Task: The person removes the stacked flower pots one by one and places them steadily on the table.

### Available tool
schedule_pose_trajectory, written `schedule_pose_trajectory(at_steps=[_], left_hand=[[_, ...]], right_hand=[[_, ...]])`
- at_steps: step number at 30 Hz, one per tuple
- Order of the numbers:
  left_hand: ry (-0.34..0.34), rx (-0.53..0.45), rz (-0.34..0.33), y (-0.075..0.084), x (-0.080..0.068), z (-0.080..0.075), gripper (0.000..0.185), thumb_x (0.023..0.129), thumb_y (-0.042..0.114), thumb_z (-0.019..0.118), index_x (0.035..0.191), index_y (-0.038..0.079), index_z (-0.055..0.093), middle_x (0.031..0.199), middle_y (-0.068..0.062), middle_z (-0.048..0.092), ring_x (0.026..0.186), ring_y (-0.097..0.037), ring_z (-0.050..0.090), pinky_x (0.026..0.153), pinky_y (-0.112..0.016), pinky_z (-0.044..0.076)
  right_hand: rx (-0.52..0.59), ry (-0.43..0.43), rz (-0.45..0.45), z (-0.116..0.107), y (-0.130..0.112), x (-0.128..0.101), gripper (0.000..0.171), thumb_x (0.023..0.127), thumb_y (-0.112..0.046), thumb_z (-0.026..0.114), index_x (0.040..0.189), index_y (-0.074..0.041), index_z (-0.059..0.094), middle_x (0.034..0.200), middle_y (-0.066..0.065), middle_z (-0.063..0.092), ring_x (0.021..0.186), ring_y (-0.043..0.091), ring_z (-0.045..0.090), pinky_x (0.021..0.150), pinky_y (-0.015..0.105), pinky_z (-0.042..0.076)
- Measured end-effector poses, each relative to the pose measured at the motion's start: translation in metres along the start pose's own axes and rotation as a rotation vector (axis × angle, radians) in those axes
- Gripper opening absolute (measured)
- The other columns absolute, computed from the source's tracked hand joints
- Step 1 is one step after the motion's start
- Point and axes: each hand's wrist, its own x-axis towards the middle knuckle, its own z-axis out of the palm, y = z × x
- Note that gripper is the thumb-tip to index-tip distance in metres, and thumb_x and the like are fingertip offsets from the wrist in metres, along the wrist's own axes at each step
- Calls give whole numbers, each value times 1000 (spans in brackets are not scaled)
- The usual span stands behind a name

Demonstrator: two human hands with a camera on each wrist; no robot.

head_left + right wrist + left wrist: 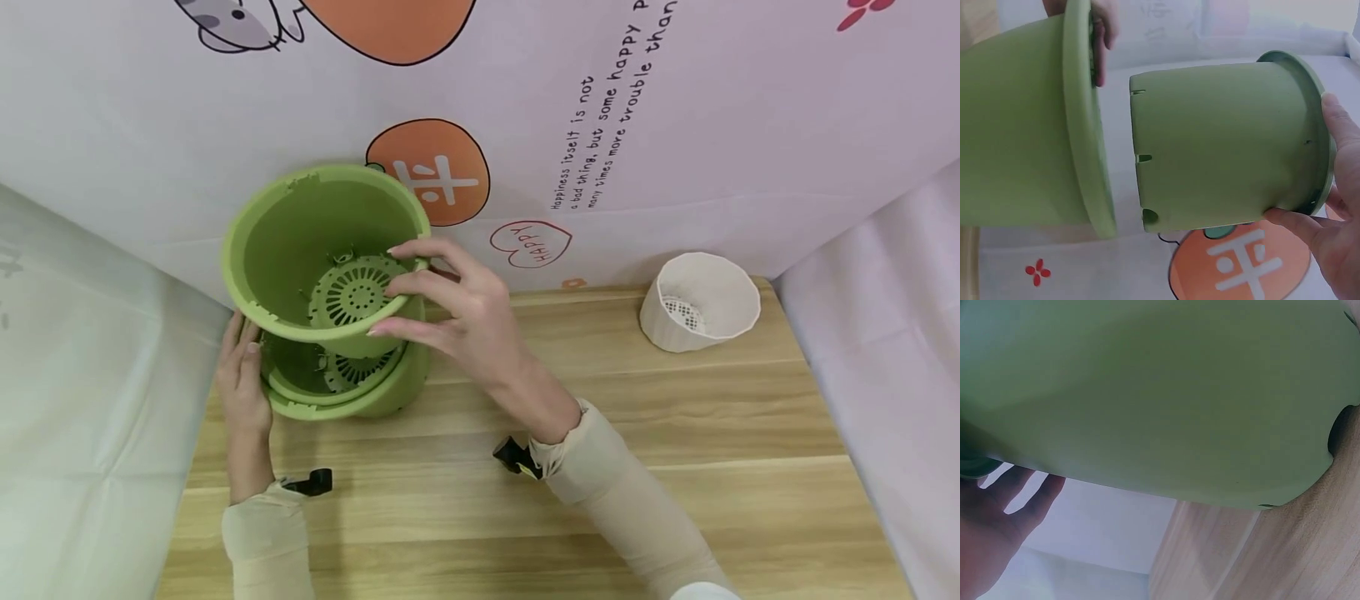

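Left hand (242, 375) flat, fingers straight, pressed against rim of lower green pot (352, 392), which stands on wooden surface (675, 467) near back wall. Right hand (457, 304) grip: thumb and fingers pinch rim of upper green pot (300, 242), lifted clear above lower pot, tilted toward camera. White pot (701, 302) far right, well apart, near back edge.

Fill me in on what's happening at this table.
A person's right hand grips the rim of a green plastic flowerpot, lifted clear of the green plastic pots stacked on the wooden table. The left hand rests flat against that stack's side. A white ribbed plastic pot stands apart near the wall.
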Motion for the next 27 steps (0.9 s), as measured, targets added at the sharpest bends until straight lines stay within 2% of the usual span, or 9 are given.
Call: schedule_pose_trajectory(at_steps=[2, 8, 10, 15, 17, 24, 27], left_hand=[[-7, -17, 9, 0, 0, 0, 42, 108, 28, 39, 137, 3, 57, 155, -14, 39, 146, -31, 28, 121, -40, 14], [-17, -54, 39, 0, 1, 2, 47, 108, 32, 40, 135, -3, 56, 154, -20, 38, 147, -33, 26, 121, -35, 13], [-16, -53, 37, 11, 1, 3, 47, 108, 29, 40, 134, -8, 54, 153, -24, 37, 147, -37, 25, 121, -36, 13], [-15, -45, 32, 41, -1, 7, 46, 108, 23, 40, 132, -15, 51, 151, -30, 37, 145, -42, 25, 121, -37, 14], [-13, -50, 32, 40, -1, 7, 46, 108, 22, 40, 132, -15, 51, 151, -29, 37, 145, -42, 25, 121, -36, 15], [-14, -28, 17, 22, 0, 4, 42, 107, 17, 36, 135, -11, 50, 154, -24, 37, 147, -36, 25, 121, -34, 14], [-16, -30, 13, 22, 0, 4, 41, 107, 15, 36, 135, -11, 50, 154, -24, 36, 147, -35, 25, 121, -34, 14]], right_hand=[[-4, 11, 1, -5, 1, 1, 34, 63, -25, 93, 85, -4, 75, 112, 16, 67, 97, 20, 66, 82, 24, 52], [-34, 21, -2, -15, 5, 0, 32, 65, -23, 93, 84, -5, 75, 110, 16, 67, 100, 24, 65, 85, 26, 52], [-46, 26, 0, -17, 6, -1, 31, 65, -23, 93, 84, -5, 75, 110, 16, 68, 101, 24, 65, 81, 26, 52], [-70, 39, 14, -25, 7, -3, 30, 64, -23, 93, 85, -7, 77, 110, 16, 69, 105, 26, 64, 92, 31, 51], [-70, 49, 17, -28, 8, -3, 30, 63, -22, 93, 84, -7, 77, 109, 15, 69, 106, 27, 64, 97, 34, 50], [-91, 65, 24, -41, 11, -8, 31, 61, -19, 94, 84, -6, 78, 107, 15, 69, 104, 29, 65, 96, 34, 51], [-110, 57, 27, -47, 13, -11, 30, 63, -20, 93, 84, -5, 78, 108, 16, 69, 105, 29, 64, 96, 34, 51]])
